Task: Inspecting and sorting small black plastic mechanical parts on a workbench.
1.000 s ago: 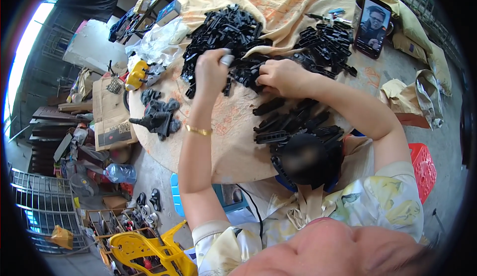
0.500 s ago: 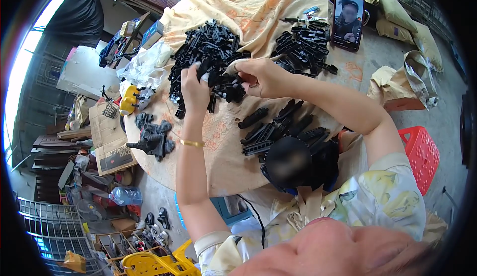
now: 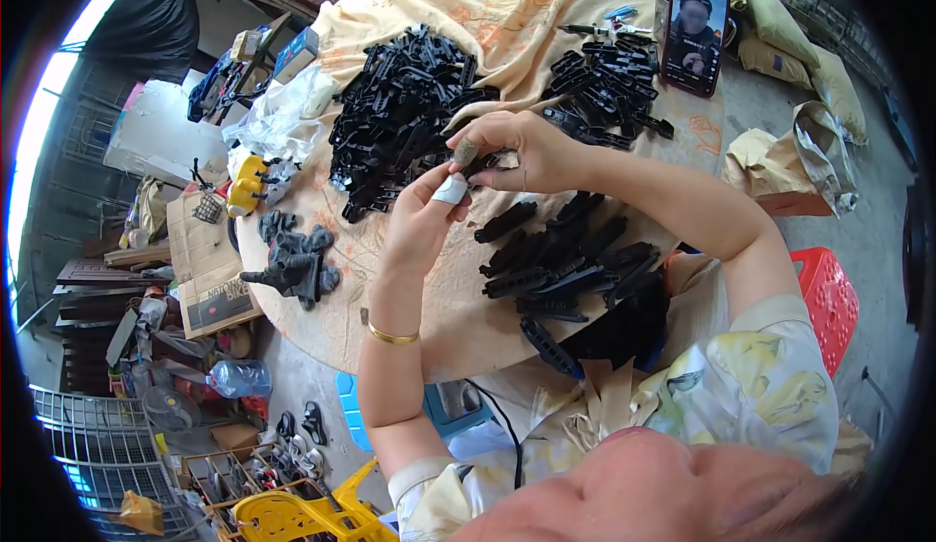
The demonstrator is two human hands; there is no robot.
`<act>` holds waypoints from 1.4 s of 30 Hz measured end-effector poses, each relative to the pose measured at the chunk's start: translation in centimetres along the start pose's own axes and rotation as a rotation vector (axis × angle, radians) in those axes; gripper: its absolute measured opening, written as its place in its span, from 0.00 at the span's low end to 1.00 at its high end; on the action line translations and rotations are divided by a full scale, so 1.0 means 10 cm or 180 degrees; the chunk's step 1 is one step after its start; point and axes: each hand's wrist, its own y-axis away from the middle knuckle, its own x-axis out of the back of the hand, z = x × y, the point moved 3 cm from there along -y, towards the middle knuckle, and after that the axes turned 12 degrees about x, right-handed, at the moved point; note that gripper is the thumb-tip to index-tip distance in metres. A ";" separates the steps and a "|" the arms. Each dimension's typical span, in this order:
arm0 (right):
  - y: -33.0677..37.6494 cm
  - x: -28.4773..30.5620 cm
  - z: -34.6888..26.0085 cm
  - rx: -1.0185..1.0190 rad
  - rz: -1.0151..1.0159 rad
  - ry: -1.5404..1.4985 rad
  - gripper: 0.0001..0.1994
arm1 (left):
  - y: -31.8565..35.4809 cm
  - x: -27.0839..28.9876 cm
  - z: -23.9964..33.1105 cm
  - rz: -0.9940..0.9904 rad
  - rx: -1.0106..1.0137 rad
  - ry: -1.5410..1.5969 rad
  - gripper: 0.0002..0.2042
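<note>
My left hand and my right hand meet above a round table covered with a pale yellow cloth. Both pinch the same small black plastic part between their fingertips. The left thumb has a white wrap on it, and a gold bangle sits on the left wrist. A big heap of black plastic parts lies just beyond the hands. Another pile of longer black pieces rests near the table's front edge below my right forearm.
A third black pile lies at the back right beside a propped phone. Dark grey parts sit at the table's left edge near a yellow toy-like object. A red plastic stool and paper bags stand at right.
Both hands have lifted off the big heap and come toward me, now joined on one small black part. The camera view has tilted slightly.
</note>
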 end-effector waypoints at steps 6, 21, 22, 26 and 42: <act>-0.03 0.01 -0.03 0.0694 -0.0078 0.0528 0.10 | 0.02 0.03 0.06 0.0237 -0.0429 -0.0597 0.18; 0.04 -0.01 -0.10 -0.0202 -0.0757 0.1254 0.15 | 0.13 -0.12 0.12 0.1456 -0.1521 -0.3542 0.15; 0.04 -0.01 -0.11 -0.0106 -0.0689 0.1394 0.13 | 0.15 -0.15 0.13 0.1500 -0.1612 -0.3555 0.15; 0.08 0.00 -0.08 0.0366 -0.0516 0.1560 0.11 | 0.16 -0.21 0.16 0.1541 -0.1760 -0.3662 0.14; -0.03 0.14 0.19 -0.0816 0.0074 0.0077 0.09 | 0.29 -0.18 0.16 0.0082 -0.1212 -0.3081 0.15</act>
